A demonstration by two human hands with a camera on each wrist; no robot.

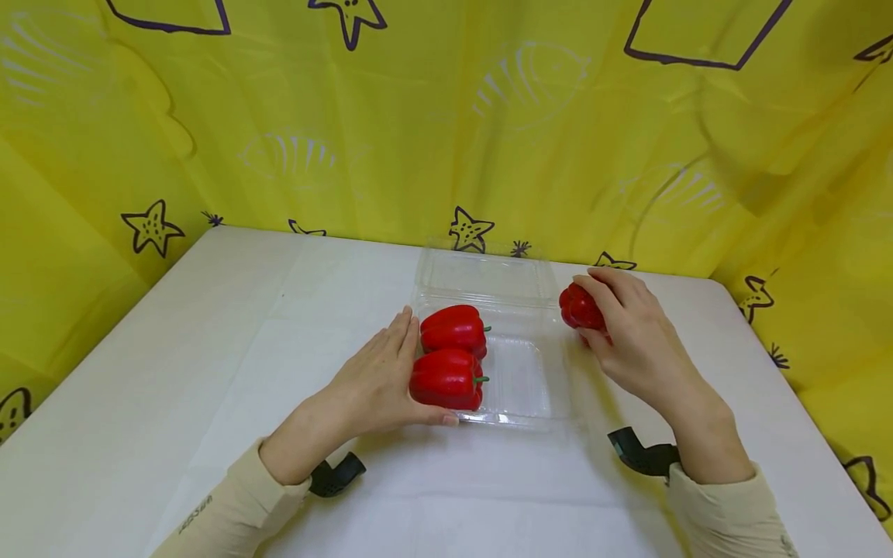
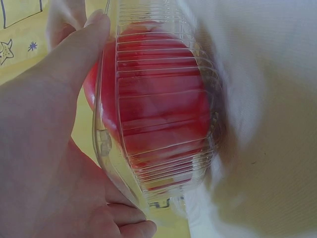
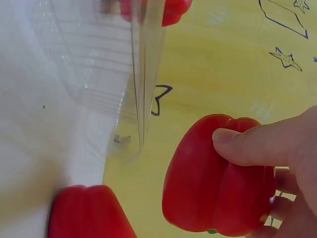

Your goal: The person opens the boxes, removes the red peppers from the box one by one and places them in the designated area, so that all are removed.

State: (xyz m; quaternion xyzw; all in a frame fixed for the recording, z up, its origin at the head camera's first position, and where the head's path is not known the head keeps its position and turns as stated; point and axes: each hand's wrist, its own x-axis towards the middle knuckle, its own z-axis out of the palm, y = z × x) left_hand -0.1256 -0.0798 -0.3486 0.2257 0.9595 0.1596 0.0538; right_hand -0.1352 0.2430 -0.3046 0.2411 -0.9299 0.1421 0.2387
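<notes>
A clear plastic clamshell box (image 1: 516,380) lies unfolded on the table. Two red bell peppers, a rear one (image 1: 452,328) and a front one (image 1: 446,380), lie side by side in its left half, green stems facing right. My left hand (image 1: 377,380) rests against the box's left front corner, fingers straight along the side and thumb along the front rim. Right of the box, my right hand (image 1: 638,341) holds another red bell pepper (image 3: 218,178) between thumb and fingers, raised off the table. A further red pepper (image 3: 89,213) sits on the table below it, mostly hidden by the hand in the head view.
The box's transparent lid (image 1: 484,275) is folded back toward the yellow patterned curtain (image 1: 418,116) behind the white table (image 1: 160,372). Dark wrist mounts, left (image 1: 337,474) and right (image 1: 645,453), stick out inward from both wrists.
</notes>
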